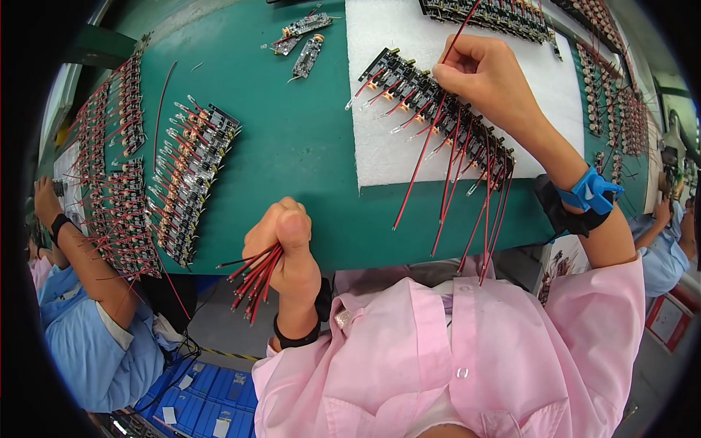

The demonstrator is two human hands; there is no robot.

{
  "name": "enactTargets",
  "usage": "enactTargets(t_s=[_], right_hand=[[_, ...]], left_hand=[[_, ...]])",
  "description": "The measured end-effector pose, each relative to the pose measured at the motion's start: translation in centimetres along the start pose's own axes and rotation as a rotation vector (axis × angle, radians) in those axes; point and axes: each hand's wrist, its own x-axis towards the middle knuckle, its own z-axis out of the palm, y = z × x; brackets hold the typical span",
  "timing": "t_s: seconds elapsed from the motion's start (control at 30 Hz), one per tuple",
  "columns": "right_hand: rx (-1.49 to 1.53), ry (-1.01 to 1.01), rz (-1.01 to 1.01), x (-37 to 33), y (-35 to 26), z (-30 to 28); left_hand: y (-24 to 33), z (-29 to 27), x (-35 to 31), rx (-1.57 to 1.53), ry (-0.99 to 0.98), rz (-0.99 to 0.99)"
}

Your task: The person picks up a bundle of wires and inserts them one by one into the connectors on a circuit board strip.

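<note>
My left hand is closed around a bundle of red and black wires, whose cut ends stick out toward the lower left, just off the table's near edge. In a pinch between thumb and fingers, my right hand holds a thin red and black wire. Below that hand a row of black circuit boards lies slantwise on a white foam sheet. Short red leads with small clear tips stick out along the row. Several long red wires hang from its right part over the near edge.
Another board row lies left on the green table, with more rows beyond. Loose boards lie at the back; another row lies on the foam's far side. Co-workers' arms show at both sides; blue bins stand below.
</note>
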Motion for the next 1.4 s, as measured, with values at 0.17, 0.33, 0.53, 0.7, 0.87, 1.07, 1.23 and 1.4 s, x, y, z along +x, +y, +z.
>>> enactTargets(t_s=[0.17,0.33,0.53,0.7,0.87,1.07,1.23,1.4], right_hand=[[-0.007,0.006,-0.058,-0.2,-0.1,0.2],[-0.147,0.023,-0.211,-0.1,-0.6,0.2],[-0.204,0.012,-0.308,-0.1,-0.7,-0.3],[-0.206,-0.018,-0.342,-0.3,-0.7,-0.5],[-0.205,-0.042,-0.313,-0.4,-0.4,-0.6],[-0.202,-0.020,-0.316,-0.6,-0.4,-0.3],[-0.364,0.023,-0.399,-1.0,-1.0,-0.2],[-0.647,0.037,-0.514,-1.5,-1.8,0.1]], left_hand=[[0.0,-0.2,0.0,0.000,-0.009,0.011],[0.0,-0.2,0.1,0.001,-0.010,0.022],[0.1,-0.3,0.0,-0.031,0.028,-0.042],[0.1,-0.4,-0.1,-0.006,0.034,-0.062],[0.1,-0.3,-0.3,-0.022,0.058,-0.066],[0.0,-0.4,-0.4,-0.071,0.046,-0.038],[-0.1,-0.2,-0.3,-0.083,0.057,-0.029],[-0.1,-0.1,-0.1,0.011,0.040,0.026]])
